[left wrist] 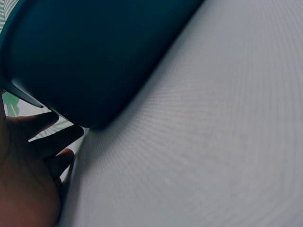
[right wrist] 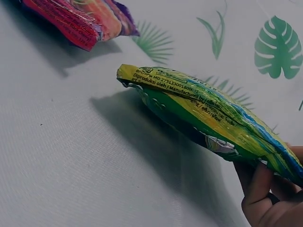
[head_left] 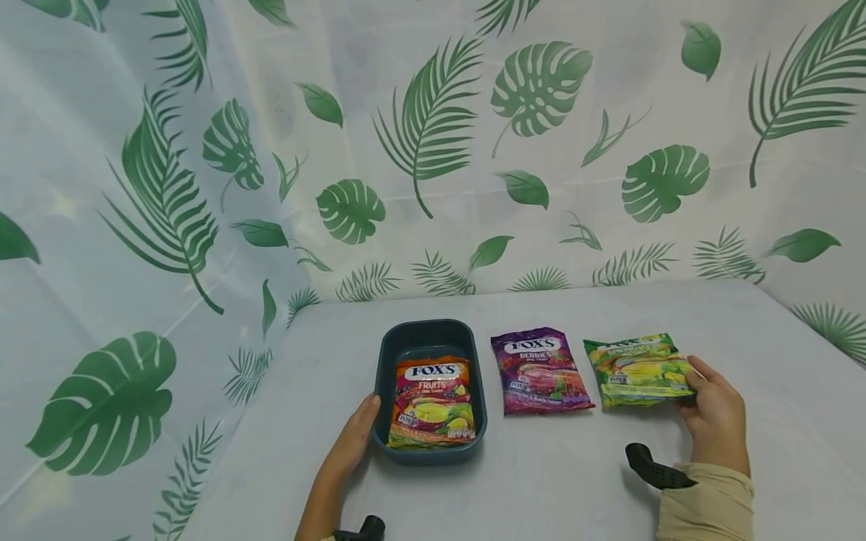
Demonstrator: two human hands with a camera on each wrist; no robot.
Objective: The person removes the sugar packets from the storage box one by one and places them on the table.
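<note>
**On the table's right side: lifting a crinkly candy bag**

At the right end of the row, I am pinching the green candy bag (head_left: 639,370) by its near corner with my right hand (head_left: 713,413), raising it off the table (head_left: 575,481). It looks light, slick and floppy, so the sealed edge seems the safest hold. My left hand (head_left: 352,443) is resting, fingers straight, against the teal tray (head_left: 382,376).

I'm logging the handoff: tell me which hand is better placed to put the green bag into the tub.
Right. The right hand already grips the green bag at its edge, lifted off the table. The left hand rests against the tub, likely steadying it, and is farther from that bag.
</note>
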